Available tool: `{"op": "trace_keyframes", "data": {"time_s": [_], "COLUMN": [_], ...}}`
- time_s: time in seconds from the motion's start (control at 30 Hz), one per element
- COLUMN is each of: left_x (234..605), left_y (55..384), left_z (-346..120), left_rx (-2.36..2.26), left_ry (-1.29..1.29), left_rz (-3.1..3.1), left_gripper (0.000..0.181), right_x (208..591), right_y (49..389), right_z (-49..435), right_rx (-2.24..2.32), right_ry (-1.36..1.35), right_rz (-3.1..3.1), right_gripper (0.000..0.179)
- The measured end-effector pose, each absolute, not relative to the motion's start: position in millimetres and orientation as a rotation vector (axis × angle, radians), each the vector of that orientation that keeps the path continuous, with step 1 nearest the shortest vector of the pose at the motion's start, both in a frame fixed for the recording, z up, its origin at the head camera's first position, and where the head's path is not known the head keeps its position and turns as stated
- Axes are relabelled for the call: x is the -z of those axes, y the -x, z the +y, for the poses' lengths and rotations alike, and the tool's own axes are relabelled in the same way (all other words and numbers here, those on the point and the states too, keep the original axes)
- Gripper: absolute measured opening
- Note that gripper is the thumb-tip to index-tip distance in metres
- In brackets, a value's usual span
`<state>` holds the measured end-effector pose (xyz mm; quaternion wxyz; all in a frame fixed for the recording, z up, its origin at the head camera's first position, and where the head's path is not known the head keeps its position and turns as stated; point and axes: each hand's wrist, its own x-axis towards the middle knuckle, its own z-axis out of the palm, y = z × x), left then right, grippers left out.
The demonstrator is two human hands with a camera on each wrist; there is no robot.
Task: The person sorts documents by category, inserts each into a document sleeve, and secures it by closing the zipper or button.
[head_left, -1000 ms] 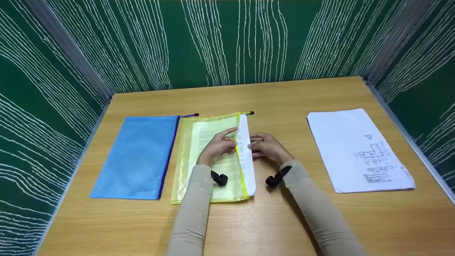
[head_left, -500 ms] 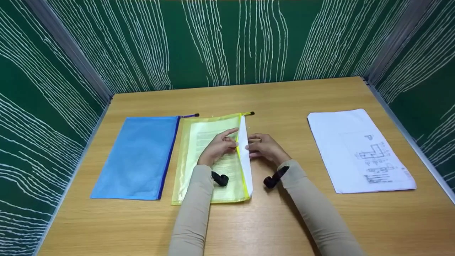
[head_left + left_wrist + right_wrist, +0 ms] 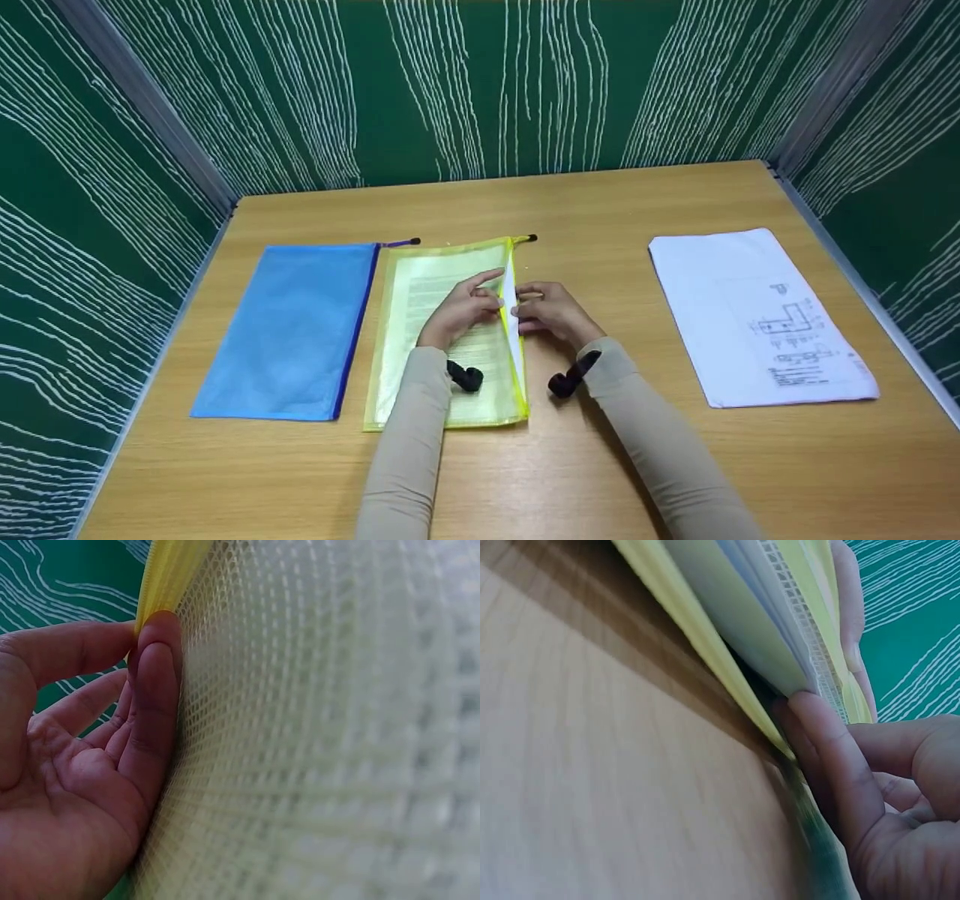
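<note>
A translucent yellow mesh zip pouch [image 3: 397, 360] lies in the middle of the table, with a stack of paper sheets [image 3: 735, 622] inside its mouth. In the head view only a narrow white strip of the sheets shows bare between the two yellow edges. My left hand [image 3: 461, 311] rests over the pouch and pinches its upper zip edge [image 3: 176, 574], lifting it. At the mouth from the right, my right hand [image 3: 559, 311] touches the edge of the sheets with its fingertips [image 3: 814, 709], above the lower yellow edge [image 3: 705, 634].
A blue zip pouch [image 3: 292, 337] lies to the left, close beside the yellow one. On the right is another stack of white paper [image 3: 705, 300] with a printed drawing. Green walls with white lines [image 3: 480, 90] bound the wooden table [image 3: 585, 480] behind and at the sides.
The sheets have slid left into the yellow pouch, so the bare white strip is narrower. My right hand has moved left with them; my left hand has stayed at the zip edge.
</note>
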<state>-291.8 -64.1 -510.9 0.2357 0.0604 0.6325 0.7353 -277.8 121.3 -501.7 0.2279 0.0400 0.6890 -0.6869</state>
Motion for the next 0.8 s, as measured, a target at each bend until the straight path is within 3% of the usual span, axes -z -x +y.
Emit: {"op": "trace_keyframes", "data": {"time_s": [0.8], "left_x": [512], "left_y": [291], "left_z": [-60], "left_rx": [-2.047], "left_ry": [-0.167], "left_rz": [1.683], "left_gripper": [0.063], "right_x": [506], "right_y": [275], "right_z": [111], "right_rx": [1.919], "right_ry": [-0.141], "right_rz": [1.894], "right_gripper": [0.049]}}
